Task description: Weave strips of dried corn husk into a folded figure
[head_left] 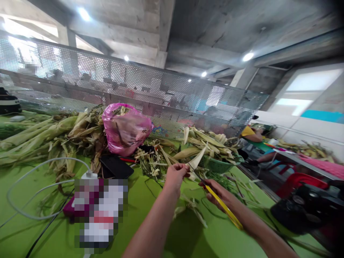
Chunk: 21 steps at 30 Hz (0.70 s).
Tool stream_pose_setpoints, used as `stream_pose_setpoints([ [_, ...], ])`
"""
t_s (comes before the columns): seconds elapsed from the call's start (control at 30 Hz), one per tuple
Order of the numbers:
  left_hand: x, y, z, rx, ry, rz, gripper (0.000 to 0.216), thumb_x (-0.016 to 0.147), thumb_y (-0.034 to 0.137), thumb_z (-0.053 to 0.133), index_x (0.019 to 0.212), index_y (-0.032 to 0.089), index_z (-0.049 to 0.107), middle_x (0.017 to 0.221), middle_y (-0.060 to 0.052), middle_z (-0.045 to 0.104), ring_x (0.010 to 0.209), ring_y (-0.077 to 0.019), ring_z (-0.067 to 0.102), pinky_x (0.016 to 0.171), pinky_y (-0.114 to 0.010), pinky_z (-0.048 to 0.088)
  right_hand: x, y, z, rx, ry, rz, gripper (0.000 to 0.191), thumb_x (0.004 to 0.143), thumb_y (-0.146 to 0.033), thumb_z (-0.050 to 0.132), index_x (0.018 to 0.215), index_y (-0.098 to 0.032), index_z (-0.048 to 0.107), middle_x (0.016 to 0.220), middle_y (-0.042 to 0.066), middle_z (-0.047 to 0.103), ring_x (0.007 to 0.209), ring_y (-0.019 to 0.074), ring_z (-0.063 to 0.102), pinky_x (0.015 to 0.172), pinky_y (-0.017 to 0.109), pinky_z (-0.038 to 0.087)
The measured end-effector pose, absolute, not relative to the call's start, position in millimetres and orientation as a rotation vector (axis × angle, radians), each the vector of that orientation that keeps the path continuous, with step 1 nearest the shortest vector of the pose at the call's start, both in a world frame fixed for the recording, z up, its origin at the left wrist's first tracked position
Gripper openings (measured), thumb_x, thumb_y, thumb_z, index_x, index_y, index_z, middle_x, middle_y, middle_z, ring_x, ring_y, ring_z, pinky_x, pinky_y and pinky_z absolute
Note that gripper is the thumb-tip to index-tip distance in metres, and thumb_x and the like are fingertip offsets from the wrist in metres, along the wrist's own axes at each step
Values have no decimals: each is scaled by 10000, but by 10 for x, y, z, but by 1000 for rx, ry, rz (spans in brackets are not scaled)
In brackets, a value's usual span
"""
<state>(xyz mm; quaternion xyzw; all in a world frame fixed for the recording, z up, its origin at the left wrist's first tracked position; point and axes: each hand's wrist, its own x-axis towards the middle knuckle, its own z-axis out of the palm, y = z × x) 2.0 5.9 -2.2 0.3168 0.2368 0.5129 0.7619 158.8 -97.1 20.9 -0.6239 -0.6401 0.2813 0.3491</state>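
My left hand [176, 175] is closed in a pinch at the base of a pale, pointed corn husk piece [199, 157]. My right hand [219, 193] grips a tool with a long yellow handle [224, 207]. Its thin dark metal end reaches up to the husk beside my left fingertips; whether it touches cannot be made out. Below both hands, a small bundle of husk strips [192, 208] lies on the green table [150, 218]. Behind them, a green basket [221, 165] is heaped with dry corn husks [212, 143].
A pink plastic bag [125, 134] stands by a husk pile [67, 130] at left. Nearby lie a black phone-like slab [116, 166], a purple power strip [70, 208] with cables, and a blurred-out device [103, 215]. A perforated metal screen [166, 96] runs behind. Another person [251, 133] sits far right.
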Motion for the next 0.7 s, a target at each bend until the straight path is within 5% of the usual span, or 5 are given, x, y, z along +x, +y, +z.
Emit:
stream_pose_setpoints([
  [0.47,13,76,-56,650,508,1131,452,421,429,878,596,129,590,592,-6,577,542,-98,508,616,-259,422,1589,-933,178,-1716,-1673,703,423,759,-404,690,1138,-227,625,799,35,692,896,293,654,724,331,520],
  [0.7,2,79,-39,640,501,1155,414,457,398,860,601,130,580,593,8,563,540,-90,500,622,-253,420,1636,-902,134,-1750,-1697,547,435,750,-512,631,1061,-208,622,991,93,733,922,312,684,780,382,548],
])
